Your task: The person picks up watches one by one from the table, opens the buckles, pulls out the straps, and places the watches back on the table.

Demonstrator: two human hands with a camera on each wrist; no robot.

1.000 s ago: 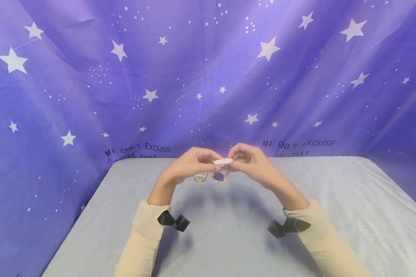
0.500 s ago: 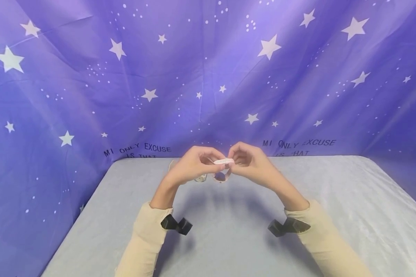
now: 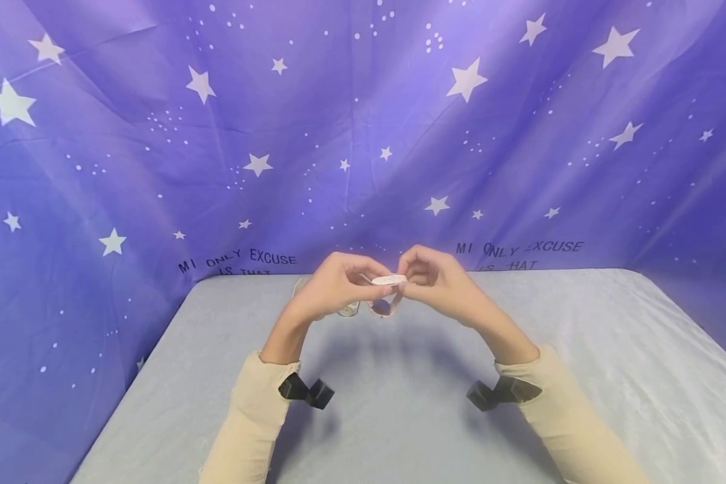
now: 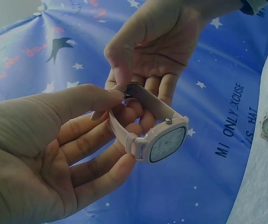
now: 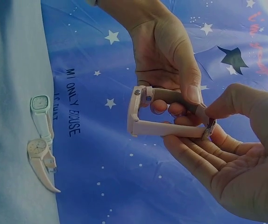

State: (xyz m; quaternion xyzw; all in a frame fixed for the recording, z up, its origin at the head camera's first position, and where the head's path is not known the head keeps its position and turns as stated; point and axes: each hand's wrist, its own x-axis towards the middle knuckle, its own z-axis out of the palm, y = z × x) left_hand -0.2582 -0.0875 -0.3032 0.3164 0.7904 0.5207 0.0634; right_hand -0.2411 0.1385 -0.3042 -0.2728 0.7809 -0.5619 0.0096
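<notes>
A pink wristwatch [image 4: 168, 143] with a squarish face hangs between the two hands, its strap looped together at the buckle [image 5: 209, 128]. My left hand [image 3: 339, 286] pinches one strap piece between thumb and fingers, near where the two ends meet. At the buckle end, my right hand [image 3: 441, 286] grips the strap with its thumb and fingertips. In the left wrist view the watch face points away from the palms, with the crown on its upper edge. The overlapping strap ends are partly hidden by both thumbs.
On the pale grey-blue tabletop [image 3: 399, 403] lie a mint-green watch [image 5: 41, 103] with a square face and a cream watch [image 5: 37, 147] with a round face, side by side. A purple-blue star-printed cloth [image 3: 363, 121] hangs behind the table.
My left hand has shifted slightly right, toward the right hand, and the strap between them shows more edge-on. Both hands keep their hold on the pink wristwatch.
</notes>
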